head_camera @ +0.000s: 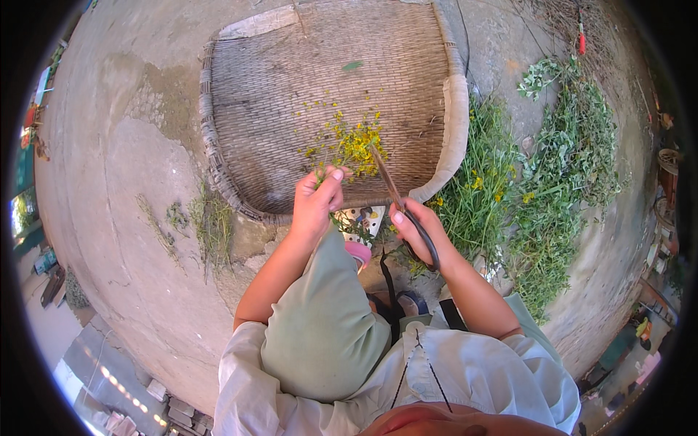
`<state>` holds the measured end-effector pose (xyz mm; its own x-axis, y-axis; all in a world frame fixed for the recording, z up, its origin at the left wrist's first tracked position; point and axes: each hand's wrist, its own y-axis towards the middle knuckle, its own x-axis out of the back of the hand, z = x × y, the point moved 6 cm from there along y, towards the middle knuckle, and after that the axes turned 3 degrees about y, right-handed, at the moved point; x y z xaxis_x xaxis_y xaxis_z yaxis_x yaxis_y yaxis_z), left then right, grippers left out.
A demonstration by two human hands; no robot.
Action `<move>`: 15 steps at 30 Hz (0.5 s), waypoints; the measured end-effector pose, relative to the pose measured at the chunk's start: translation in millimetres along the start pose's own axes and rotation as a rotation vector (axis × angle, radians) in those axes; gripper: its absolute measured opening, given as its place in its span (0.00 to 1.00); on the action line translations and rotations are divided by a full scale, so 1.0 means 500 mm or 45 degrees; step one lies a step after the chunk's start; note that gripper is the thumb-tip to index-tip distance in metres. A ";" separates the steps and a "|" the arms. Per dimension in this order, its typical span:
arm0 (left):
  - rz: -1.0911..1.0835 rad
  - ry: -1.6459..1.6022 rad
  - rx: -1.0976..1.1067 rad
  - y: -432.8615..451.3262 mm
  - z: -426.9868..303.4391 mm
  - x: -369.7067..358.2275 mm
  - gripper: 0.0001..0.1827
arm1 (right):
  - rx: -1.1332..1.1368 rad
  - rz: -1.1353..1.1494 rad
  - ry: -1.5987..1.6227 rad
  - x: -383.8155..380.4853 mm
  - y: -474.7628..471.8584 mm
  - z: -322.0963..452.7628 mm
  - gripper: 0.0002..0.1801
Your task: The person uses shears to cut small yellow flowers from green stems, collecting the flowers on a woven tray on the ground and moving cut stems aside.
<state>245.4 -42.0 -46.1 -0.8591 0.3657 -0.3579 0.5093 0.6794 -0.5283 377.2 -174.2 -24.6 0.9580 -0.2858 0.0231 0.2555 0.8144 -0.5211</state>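
Note:
My left hand (319, 201) pinches the green stems of a flowering sprig over the near edge of a large woven basket tray (262, 103). Yellow flower heads (360, 143) lie beyond my fingers on the weave, bunched near the stems and scattered farther off. Which blooms still belong to the held sprig, I cannot tell. In my right hand (422, 231) are iron scissors (388, 177), their blades pointing up and left to the flowers. Whether the blades are parted is hard to see. A lone green leaf (352, 66) rests farther back in the tray.
Right of the tray lie a heap of green stems with yellow flowers (480, 180) and a leafy plant pile (572, 163). Cut stems (211, 229) lie on the concrete at the left. A pink object (358, 253) is near my knee. A red-handled tool (582, 42) lies upper right.

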 end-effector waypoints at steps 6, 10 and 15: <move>0.041 0.030 0.016 -0.001 0.006 -0.002 0.06 | -0.057 -0.050 0.051 0.005 0.015 0.010 0.19; 0.048 0.019 0.024 -0.002 0.005 -0.004 0.06 | -0.065 -0.068 0.029 0.009 0.014 0.013 0.18; 0.005 -0.076 0.084 -0.010 0.002 0.005 0.07 | -0.074 -0.137 0.035 0.020 0.008 -0.005 0.19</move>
<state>240.6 -45.2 -45.4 -0.8535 0.3288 -0.4042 0.5167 0.6338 -0.5756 387.6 -175.3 -28.7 0.9213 -0.3843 0.0583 0.3478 0.7479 -0.5654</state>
